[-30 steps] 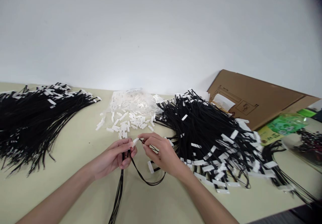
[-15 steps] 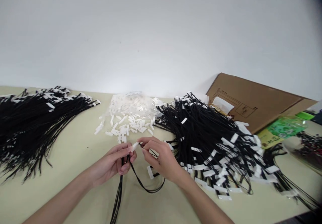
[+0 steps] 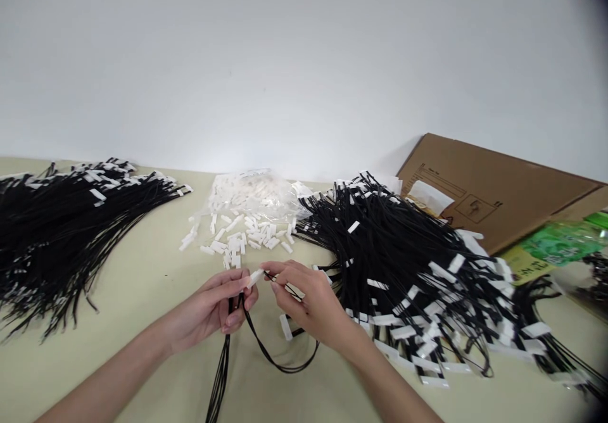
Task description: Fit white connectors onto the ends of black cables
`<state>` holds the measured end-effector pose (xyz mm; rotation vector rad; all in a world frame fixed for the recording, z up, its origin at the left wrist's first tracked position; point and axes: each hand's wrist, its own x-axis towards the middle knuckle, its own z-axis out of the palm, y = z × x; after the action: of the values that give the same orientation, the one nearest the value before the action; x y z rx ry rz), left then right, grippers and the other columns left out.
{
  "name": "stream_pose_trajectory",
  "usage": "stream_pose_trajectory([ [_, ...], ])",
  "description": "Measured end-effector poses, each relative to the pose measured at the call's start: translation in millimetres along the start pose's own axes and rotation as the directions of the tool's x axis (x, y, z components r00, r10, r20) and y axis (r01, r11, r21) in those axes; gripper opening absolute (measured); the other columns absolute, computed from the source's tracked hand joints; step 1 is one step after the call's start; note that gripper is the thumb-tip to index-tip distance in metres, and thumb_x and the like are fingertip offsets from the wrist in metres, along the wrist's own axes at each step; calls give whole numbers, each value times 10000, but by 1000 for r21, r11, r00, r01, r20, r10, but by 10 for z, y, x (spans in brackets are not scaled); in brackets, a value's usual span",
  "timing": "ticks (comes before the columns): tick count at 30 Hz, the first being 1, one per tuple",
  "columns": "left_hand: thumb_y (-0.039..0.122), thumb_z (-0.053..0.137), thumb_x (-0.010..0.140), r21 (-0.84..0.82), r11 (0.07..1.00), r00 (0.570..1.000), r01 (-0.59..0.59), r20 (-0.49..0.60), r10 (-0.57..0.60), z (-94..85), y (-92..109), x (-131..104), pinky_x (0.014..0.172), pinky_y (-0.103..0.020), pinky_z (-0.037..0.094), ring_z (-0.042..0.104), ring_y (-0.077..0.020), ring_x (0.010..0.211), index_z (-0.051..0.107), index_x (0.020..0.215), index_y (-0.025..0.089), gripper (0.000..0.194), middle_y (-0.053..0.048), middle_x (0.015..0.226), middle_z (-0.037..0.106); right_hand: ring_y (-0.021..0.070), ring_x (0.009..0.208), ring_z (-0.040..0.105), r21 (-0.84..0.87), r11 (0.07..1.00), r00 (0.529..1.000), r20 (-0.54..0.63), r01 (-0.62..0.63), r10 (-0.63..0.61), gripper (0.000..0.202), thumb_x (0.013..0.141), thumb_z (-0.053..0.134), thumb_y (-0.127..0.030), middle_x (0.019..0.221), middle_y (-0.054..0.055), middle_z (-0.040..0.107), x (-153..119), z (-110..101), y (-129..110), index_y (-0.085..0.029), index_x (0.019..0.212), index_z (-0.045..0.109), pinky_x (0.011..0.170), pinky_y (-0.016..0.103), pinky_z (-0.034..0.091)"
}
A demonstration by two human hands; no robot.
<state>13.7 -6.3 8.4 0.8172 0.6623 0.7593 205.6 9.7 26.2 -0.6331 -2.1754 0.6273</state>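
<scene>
Between the fingertips of my left hand [image 3: 231, 299] is a small white connector [image 3: 256, 277], and a bundle of black cables [image 3: 220, 372] hangs down from the same hand. My right hand [image 3: 304, 293] pinches a thin black wire at the connector's right end. A loop of black cable [image 3: 285, 368] droops between the two hands. Just beyond them lie loose white connectors [image 3: 254, 233] on the table, in front of a clear plastic bag [image 3: 259, 194] with more white pieces inside.
A large pile of black cables [image 3: 71, 227] covers the left of the table [image 3: 142, 296]. Another pile [image 3: 394, 239], with white labels, lies on the right. Behind it a cardboard box [image 3: 489, 189] leans against the wall, beside a green and yellow packet [image 3: 546, 246].
The view has shifted slightly, so the right pile and box appear farther right. My right hand has moved a little to the right, and the cable loop has shifted with it.
</scene>
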Motion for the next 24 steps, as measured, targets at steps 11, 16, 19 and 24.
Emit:
stream_pose_trajectory([
  [11, 277, 447, 835, -8, 1000, 1000, 14, -18, -14, 3, -19, -6, 396, -148, 244, 365, -6, 428, 382, 760, 127, 180, 5, 703, 446, 83, 888, 531, -17, 1000, 998, 58, -12, 13, 64, 810, 416, -113, 1067, 70, 550, -7, -46, -17, -139, 759, 445, 752, 179, 407],
  [16, 272, 438, 840, -10, 1000, 1000, 18, -14, -18, 4, -19, -6, 394, -144, 238, 359, -4, 426, 366, 762, 130, 177, 6, 703, 447, 79, 901, 535, -8, 999, 996, 78, -37, 37, 66, 812, 422, -116, 1049, 41, 561, -15, -66, -22, -145, 755, 438, 733, 160, 404],
  [19, 277, 448, 834, -8, 1000, 1000, 9, -20, -9, 6, -25, -3, 397, -145, 237, 354, -5, 428, 354, 767, 137, 181, 7, 707, 449, 83, 911, 539, 3, 999, 997, 67, -40, 39, 61, 807, 426, -113, 1066, 35, 558, -16, -54, -12, -150, 759, 436, 731, 165, 407],
  [24, 304, 455, 829, 24, 1000, 1000, 5, -29, -5, 26, -31, 10, 402, -152, 239, 348, -6, 429, 356, 747, 131, 215, 1, 711, 452, 105, 974, 529, 0, 999, 999, -10, -38, 38, 50, 791, 431, -115, 1044, 77, 564, -1, 7, -9, -145, 758, 455, 811, 205, 410],
])
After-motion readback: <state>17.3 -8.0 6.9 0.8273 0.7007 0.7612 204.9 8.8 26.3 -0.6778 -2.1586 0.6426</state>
